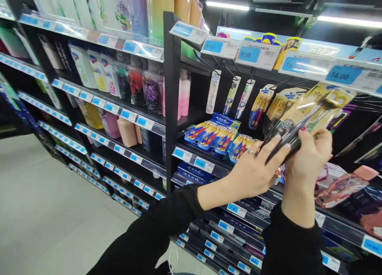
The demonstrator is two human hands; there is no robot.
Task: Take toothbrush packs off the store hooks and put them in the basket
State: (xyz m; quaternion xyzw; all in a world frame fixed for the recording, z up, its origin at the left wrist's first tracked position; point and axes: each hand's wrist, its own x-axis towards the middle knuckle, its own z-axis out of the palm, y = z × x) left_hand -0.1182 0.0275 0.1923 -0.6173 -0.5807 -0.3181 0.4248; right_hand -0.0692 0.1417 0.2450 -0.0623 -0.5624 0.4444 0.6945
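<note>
My right hand is closed around the lower part of gold-and-black toothbrush packs, thumb laid over the front. Against the left edge and bottom of the same packs, my left hand presses with its fingers, a ring on one of them. How many packs lie together there I cannot tell. They tilt up to the right, just under the price-tag rail. Similar gold toothbrush packs hang behind them, beside a blue-and-yellow toothbrush pack. Single toothbrushes hang further left.
Below the hooks, a shelf holds a row of blue-backed toothbrush packs. A black upright post divides this bay from shelves of bottles on the left. A pink bottle lies at right. Price rails jut out above.
</note>
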